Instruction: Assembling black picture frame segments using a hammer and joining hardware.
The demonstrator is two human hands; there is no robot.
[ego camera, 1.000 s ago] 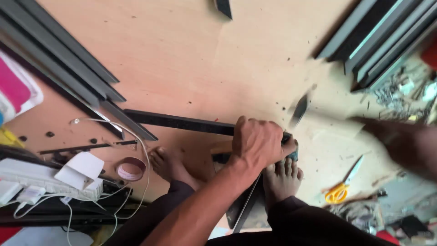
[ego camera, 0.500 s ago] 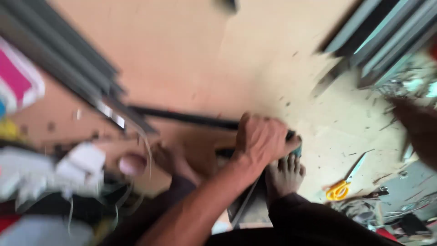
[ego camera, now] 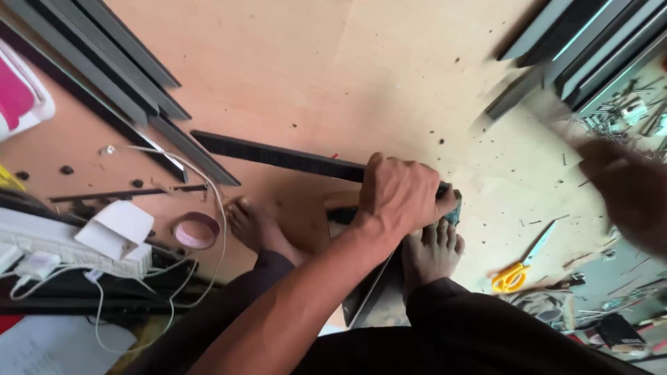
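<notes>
Centrally, item one: a long black metal strip [ego camera: 278, 157], flat, narrow and matte, lying on the plywood floor [ego camera: 292, 62]. It runs from mid-floor on the left, slanting slightly down to the right, and its right end disappears under the left hand [ego camera: 399, 194]. Its surface looks evenly dark, with straight parallel edges.

Left hand: fingers curled down and closed over the strip's right end, knuckles up, pressing it to the floor; forearm reaches in from the lower edge.

Right hand [ego camera: 625, 187]: blurred, near the right edge of the floor, apart from the strip; whether it is spread or closed cannot be told.

Right foot [ego camera: 431, 253]: bare, toes just below the left hand, resting on a grey metal section [ego camera: 368, 298] that runs toward the lower edge.

Left foot [ego camera: 253, 226]: bare, flat on the floor, left of the hand.

Roll of tape [ego camera: 196, 230]: pale pink ring, just beside the left foot.

Scissors [ego camera: 521, 267]: yellow handles, blades open slightly, toward the lower right.

Grey metal profiles [ego camera: 111, 69]: stacked diagonally at the upper left corner; a second stack [ego camera: 590, 48] at the upper right corner.

White power strip [ego camera: 62, 250] with white cables [ego camera: 208, 180]: at the left edge.

Loose screws [ego camera: 625, 111]: scattered at the right edge.
</notes>
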